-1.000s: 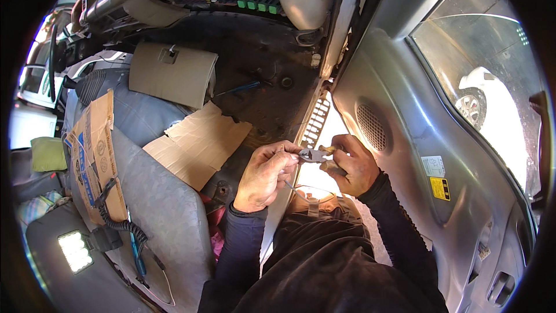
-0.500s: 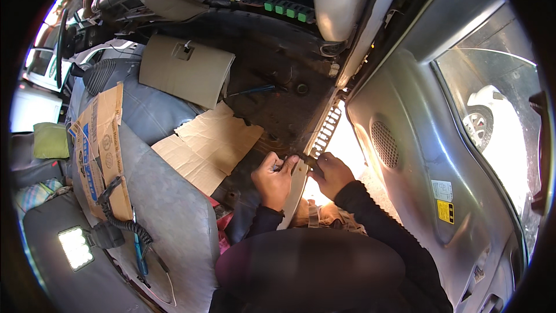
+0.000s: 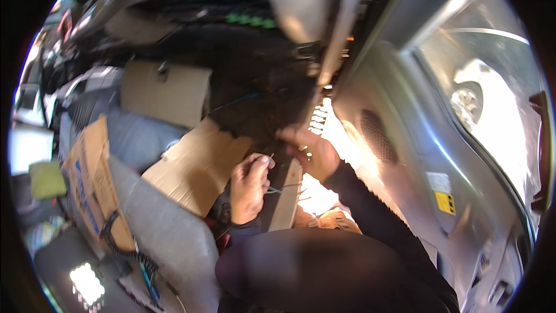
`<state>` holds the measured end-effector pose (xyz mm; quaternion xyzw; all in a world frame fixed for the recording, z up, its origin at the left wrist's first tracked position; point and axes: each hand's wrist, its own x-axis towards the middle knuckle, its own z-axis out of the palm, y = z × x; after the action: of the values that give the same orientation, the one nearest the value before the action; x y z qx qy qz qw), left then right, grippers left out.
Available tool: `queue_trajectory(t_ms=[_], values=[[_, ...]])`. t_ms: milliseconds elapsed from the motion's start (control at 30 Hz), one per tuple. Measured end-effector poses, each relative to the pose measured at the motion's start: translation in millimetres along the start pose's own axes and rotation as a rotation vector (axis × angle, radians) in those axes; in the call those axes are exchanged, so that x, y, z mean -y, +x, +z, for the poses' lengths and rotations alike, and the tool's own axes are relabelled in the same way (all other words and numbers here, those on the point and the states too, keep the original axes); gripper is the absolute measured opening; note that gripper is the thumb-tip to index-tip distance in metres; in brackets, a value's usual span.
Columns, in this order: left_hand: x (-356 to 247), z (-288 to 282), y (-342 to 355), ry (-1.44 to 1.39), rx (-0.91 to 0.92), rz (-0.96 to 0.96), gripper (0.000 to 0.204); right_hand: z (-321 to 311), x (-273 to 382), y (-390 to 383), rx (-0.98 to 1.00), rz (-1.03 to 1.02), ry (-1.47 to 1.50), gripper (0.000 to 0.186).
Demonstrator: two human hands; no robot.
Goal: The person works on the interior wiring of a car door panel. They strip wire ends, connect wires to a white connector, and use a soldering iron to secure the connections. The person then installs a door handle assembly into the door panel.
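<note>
My left hand is closed in a pinch above the door sill, a thin tip showing at its fingers. A thin grey wire runs from beside that hand across the pale sill trim strip. To the right and a little farther off, my right hand is blurred by motion. Its fingers reach leftward, stretched out over the sill, and I see nothing held in them. Under the right hand's edge lies the far end of the trim strip.
A torn cardboard piece and a beige panel lie left of the hands. Farther left are a cardboard strip, a coiled black cord and a lit work lamp. The car door stands open on the right.
My hands were together at the trim strip's far end and have parted. The left moved left, the right lifted off with fingers extended. The whole view has shifted and blurred.
</note>
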<state>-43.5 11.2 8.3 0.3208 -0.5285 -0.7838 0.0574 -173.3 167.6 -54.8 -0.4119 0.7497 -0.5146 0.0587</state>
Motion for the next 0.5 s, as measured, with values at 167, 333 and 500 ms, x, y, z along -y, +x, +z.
queue_trajectory(t_ms=[167, 333, 500], values=[[-12.6, 48.1, -3.9, 0.171, 0.513, -0.184, 0.025, -77.4, 60.4, -59.8, -0.228, -0.373, -0.449, 0.041], [-14.2, 110.7, -38.2, 0.434, 0.882, -0.212, 0.017, -134.3, 118.1, -136.1, -0.223, -0.265, -0.663, 0.027], [13.6, 163.2, -105.8, 0.727, 1.154, 0.617, 0.009, -140.4, 160.9, -225.8, -0.449, 0.222, -0.287, 0.014]])
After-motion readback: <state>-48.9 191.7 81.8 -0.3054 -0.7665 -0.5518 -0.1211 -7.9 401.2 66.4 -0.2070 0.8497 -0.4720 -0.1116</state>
